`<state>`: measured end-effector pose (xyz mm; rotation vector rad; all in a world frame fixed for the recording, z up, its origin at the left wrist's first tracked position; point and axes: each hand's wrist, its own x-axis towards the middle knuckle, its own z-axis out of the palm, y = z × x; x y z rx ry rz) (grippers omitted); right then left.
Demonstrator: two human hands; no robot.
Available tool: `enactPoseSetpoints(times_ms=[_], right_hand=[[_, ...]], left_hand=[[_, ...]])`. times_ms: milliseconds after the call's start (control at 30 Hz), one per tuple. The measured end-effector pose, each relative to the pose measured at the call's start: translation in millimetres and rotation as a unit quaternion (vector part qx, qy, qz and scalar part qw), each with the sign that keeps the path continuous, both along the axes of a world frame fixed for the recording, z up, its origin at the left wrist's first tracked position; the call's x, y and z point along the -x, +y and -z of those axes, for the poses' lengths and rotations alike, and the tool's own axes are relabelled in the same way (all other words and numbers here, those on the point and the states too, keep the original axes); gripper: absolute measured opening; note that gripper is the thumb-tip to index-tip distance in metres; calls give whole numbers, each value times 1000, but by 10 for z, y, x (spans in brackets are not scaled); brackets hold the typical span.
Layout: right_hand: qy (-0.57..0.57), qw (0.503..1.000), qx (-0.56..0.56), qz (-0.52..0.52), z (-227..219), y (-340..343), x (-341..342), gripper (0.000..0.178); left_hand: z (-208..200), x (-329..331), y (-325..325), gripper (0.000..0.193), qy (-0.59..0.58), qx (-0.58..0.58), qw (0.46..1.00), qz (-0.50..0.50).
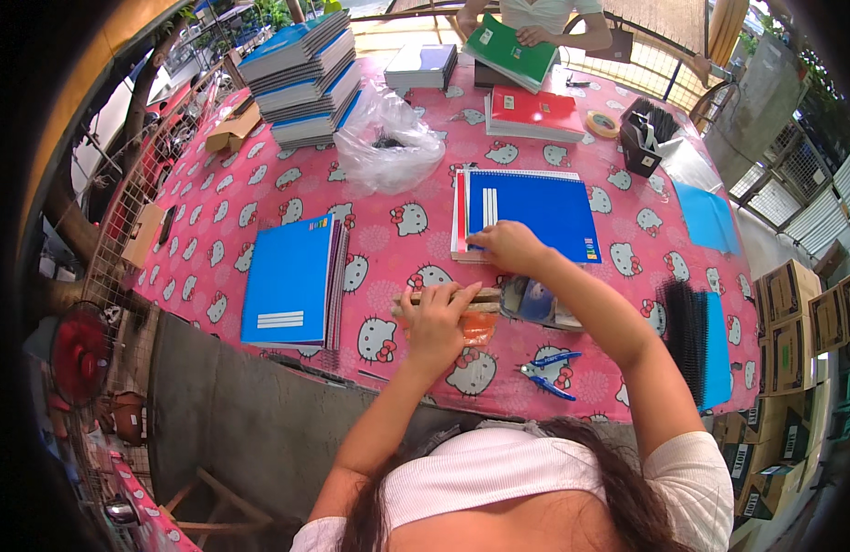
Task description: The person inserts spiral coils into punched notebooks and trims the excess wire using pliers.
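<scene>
A spiral notebook with a blue cover (pixel 544 207) lies on a small stack at the middle of the table, red and white edges showing at its left. My right hand (pixel 509 247) reaches to its lower left corner, fingers bent and closed at the edge. Below it, my left hand (pixel 434 322) curls over a wooden block (pixel 486 296) beside an orange plastic-wrapped piece (pixel 477 327); the palm hides part of both. A clear container (pixel 540 304) sits under my right forearm. Blue-handled nippers (pixel 551 373) lie near the front edge.
Blue notebooks (pixel 287 285) are piled at left, with a tall stack (pixel 305 83) behind and a plastic bag (pixel 388 143) beside it. Black spiral coils (pixel 684 331) lie at right. Across the table, another person holds a green notebook (pixel 512 53) above red ones (pixel 535 112).
</scene>
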<state>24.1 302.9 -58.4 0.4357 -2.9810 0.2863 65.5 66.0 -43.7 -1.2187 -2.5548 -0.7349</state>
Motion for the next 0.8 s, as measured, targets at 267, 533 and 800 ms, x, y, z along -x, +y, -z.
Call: enactPoseSetpoints(times_ms=[267, 533, 800], right_hand=[[-27, 983, 178, 46, -376, 230, 2, 33], [97, 979, 173, -37, -832, -637, -1099, 65], [202, 935, 202, 209, -143, 189, -1624, 67]], left_hand=[[-229, 550, 181, 55, -627, -361, 691, 16], [-387, 1018, 553, 34, -575, -399, 714, -17], [-1155, 659, -311, 49, -401, -394, 810, 167]])
